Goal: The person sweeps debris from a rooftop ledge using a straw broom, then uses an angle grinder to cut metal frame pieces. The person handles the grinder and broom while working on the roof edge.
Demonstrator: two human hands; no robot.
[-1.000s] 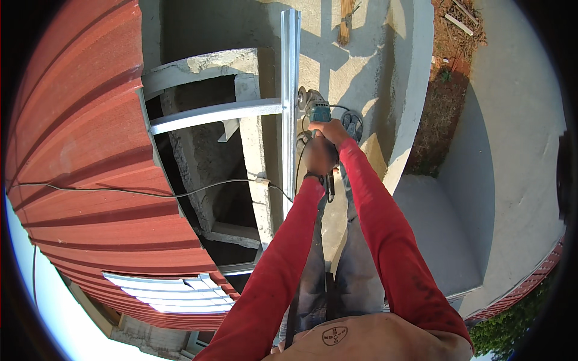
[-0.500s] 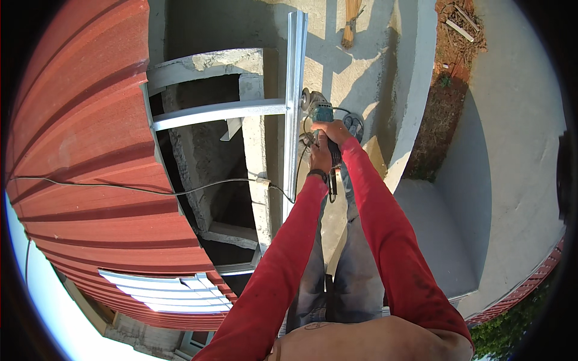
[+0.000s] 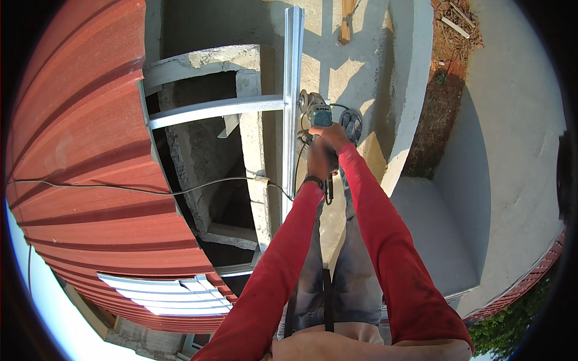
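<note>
A teal and dark angle grinder is in both my hands, its round disc right beside the long silver metal beam. Whether the disc touches the metal cannot be made out. My right hand wraps round the grinder's body from the right. Closer to me, my left hand is closed on its rear part; it looks smeared, so the fingers are indistinct. A silver crossbar meets the beam from the left at about the disc's height.
Red corrugated roofing spreads on the left, with a dark cable across it. A dark opening framed by rough concrete lies left of the beam. Far off, a bundle of thin sticks rests on concrete. A pale wall runs along the right.
The whole view has shifted slightly. My left hand has moved a little on the grinder and become smeared. The disc stays beside the beam.
</note>
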